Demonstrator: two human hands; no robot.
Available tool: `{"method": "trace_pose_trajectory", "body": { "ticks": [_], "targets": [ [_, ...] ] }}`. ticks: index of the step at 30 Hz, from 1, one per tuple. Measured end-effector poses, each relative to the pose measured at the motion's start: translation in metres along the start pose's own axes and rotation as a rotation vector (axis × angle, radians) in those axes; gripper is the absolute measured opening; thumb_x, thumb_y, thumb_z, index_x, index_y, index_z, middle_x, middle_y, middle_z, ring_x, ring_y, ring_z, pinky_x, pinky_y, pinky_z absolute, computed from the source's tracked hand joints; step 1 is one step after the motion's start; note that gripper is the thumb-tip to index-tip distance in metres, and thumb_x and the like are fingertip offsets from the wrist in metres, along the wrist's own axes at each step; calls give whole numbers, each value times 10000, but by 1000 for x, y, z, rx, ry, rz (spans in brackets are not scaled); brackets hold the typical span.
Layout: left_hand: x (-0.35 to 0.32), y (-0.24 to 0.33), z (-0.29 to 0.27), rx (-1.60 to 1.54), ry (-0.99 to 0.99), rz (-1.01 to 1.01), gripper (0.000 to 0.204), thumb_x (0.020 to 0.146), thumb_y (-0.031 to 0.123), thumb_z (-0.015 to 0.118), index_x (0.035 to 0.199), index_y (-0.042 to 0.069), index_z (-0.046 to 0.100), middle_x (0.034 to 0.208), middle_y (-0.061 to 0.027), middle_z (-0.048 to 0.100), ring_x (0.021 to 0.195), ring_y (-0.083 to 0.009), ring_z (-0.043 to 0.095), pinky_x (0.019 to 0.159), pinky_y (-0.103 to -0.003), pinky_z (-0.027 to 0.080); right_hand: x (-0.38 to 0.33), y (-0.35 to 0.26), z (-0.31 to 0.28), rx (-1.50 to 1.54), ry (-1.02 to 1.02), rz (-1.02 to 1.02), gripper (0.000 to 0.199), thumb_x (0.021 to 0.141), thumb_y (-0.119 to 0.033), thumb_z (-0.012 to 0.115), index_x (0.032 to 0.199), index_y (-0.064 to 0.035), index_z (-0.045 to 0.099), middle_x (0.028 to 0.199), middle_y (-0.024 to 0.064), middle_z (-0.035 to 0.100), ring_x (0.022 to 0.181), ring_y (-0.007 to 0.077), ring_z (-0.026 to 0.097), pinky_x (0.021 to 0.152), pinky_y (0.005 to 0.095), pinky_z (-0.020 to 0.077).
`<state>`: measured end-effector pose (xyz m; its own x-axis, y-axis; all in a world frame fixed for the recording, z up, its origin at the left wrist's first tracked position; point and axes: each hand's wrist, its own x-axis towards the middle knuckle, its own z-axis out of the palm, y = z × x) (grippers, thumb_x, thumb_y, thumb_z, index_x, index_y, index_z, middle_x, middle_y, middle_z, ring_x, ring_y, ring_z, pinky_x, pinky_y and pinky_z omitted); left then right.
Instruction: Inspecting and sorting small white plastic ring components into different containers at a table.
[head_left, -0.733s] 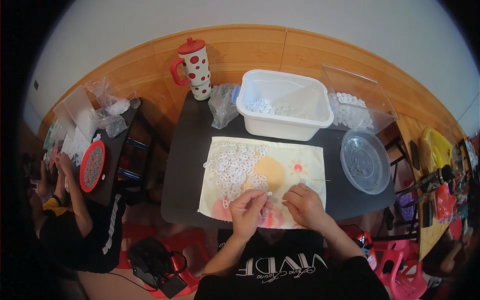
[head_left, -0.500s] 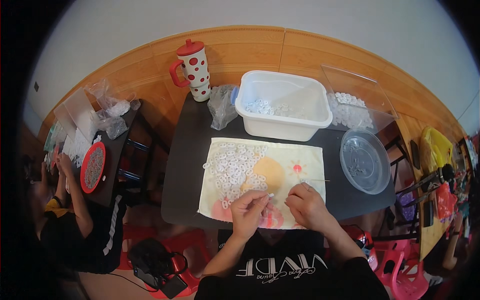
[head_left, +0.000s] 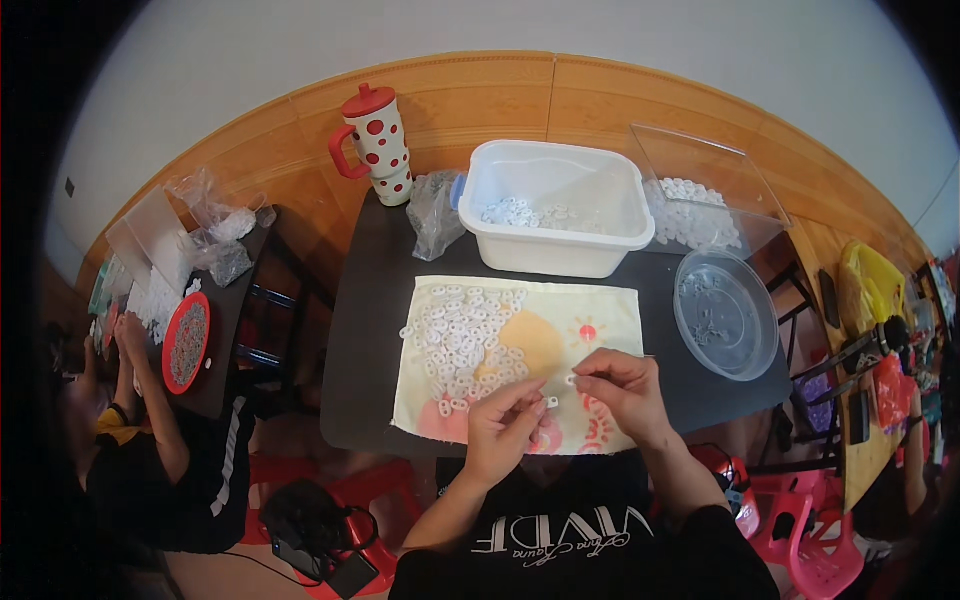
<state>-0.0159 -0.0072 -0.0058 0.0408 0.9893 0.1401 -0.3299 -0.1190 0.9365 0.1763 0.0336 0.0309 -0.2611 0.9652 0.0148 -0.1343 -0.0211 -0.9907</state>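
Just above the front of a pale yellow patterned cloth (head_left: 620, 320), my left hand (head_left: 500, 428) pinches a small white plastic piece (head_left: 551, 402) between thumb and finger. Close to its right, my right hand (head_left: 628, 392) has thumb and fingertips together on another tiny white piece (head_left: 571, 380), whose exact shape is too small to make out. On the cloth's left half lies a loose heap of white oval pieces (head_left: 462, 335) with two holes each. The two hands are apart from each other, and both are clear of the heap.
Behind the cloth stands a white tub (head_left: 555, 250) with small parts inside. A round clear tray (head_left: 735, 370) and a clear bin of white pieces (head_left: 690, 215) are at the right. A spotted tumbler (head_left: 385, 150) stands back left. A person works beside a red tray (head_left: 170, 345).
My right hand has turned and moved up, its fingertips now nearer my left hand with a white piece showing. A thin stick seen beside it earlier no longer shows.
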Motion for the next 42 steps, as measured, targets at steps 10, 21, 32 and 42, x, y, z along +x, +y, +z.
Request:
{"method": "trace_pose_trajectory", "body": {
  "ticks": [10, 21, 32, 42],
  "targets": [
    [0, 7, 5, 117, -70, 33, 381, 927, -70, 570, 1302, -6, 576, 862, -23, 620, 691, -45, 579, 547, -179, 474, 4, 15, 13, -52, -26, -182, 89, 857, 74, 664, 931, 33, 693, 890, 37, 680, 820, 77, 602, 731, 224, 477],
    [0, 6, 2, 118, -107, 28, 367, 914, -87, 559, 1272, -17, 596, 892, -36, 626, 752, -68, 598, 608, -199, 488, 5, 6, 9, -181, -110, -198, 128, 831, 95, 681, 926, 12, 702, 867, 45, 662, 776, 86, 577, 677, 222, 441],
    [-1, 3, -2, 61, -117, -45, 360, 898, -94, 571, 1250, -24, 602, 904, -41, 630, 732, -60, 583, 567, -190, 479, 8, 2, 5, -248, -188, -226, 159, 819, 91, 694, 948, 0, 713, 841, 46, 652, 711, 84, 553, 631, 227, 432],
    [0, 6, -2, 17, -85, -69, 300, 907, -71, 592, 1198, -11, 636, 868, -28, 643, 684, -49, 586, 547, -190, 473, 7, -1, 7, -277, -233, -239, 142, 830, 83, 688, 937, -8, 709, 848, 35, 655, 719, 83, 549, 632, 225, 417]
  ]
}}
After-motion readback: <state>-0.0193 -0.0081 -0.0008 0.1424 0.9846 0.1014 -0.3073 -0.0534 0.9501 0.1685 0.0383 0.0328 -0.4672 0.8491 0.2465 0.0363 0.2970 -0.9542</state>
